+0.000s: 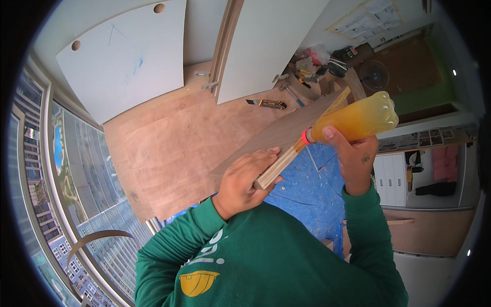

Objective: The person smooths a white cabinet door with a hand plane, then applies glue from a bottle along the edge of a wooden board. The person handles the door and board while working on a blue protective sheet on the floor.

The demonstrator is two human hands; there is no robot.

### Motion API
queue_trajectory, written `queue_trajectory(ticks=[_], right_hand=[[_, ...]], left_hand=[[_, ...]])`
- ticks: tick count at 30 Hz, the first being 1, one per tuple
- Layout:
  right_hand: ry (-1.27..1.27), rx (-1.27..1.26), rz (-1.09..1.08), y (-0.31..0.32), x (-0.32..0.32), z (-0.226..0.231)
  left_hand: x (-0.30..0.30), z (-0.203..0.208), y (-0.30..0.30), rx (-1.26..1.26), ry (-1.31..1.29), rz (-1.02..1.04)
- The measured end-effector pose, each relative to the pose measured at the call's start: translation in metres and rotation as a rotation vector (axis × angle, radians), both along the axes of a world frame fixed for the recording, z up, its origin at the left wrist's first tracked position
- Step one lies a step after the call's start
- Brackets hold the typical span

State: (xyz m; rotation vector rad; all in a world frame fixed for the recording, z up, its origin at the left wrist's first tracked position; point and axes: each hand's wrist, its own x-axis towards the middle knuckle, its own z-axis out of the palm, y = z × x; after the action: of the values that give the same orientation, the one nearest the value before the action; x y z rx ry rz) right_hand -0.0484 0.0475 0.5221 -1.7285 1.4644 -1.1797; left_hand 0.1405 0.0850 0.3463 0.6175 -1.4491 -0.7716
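Observation:
My left hand is closed round the near end of a brown-faced plywood board, its thumb and fingers on either side of the layered edge. The board is tilted so this edge faces me. Gripped in my right hand is a clear plastic bottle with amber-yellow liquid, probably glue. The bottle is tipped, its red-ringed neck down at the edge. Along the far part of the edge lies a yellowish coat, while the near end looks bare. Whether the bottle's mouth touches the wood is hidden.
On the wooden worktop lie a utility knife and a hammer. Two white panels stand behind, one with hinges. Tools and bags clutter the far right. A blue sheet covers the floor; windows run along the left.

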Motion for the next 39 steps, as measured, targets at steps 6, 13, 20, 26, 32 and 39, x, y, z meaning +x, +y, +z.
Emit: queue_trajectory(ticks=[6,13,20,26,32,39], right_hand=[[0.048,-0.063,0.031,0.013,-0.012,-0.011],[-0.053,0.011,-0.015,0.003,-0.023,-0.008],[-0.074,0.001,-0.088,0.003,-0.029,-0.005],[0.04,-0.167,0.127,0.022,-0.021,-0.015],[0.062,-0.053,-0.126,-0.021,-0.07,-0.014],[-0.28,-0.165,-0.139,-0.035,-0.092,-0.002]], left_hand=[[0.0,0.0,0.003,0.02,-0.009,-0.006],[0.002,0.001,0.005,-0.005,-0.093,-0.021],[-0.002,0.001,0.006,0.014,-0.07,0.005],[-0.005,0.001,0.01,0.01,-0.046,0.001],[-0.004,0.0,0.01,0.034,-0.065,-0.003],[-0.004,0.001,0.009,0.022,-0.048,-0.013]])
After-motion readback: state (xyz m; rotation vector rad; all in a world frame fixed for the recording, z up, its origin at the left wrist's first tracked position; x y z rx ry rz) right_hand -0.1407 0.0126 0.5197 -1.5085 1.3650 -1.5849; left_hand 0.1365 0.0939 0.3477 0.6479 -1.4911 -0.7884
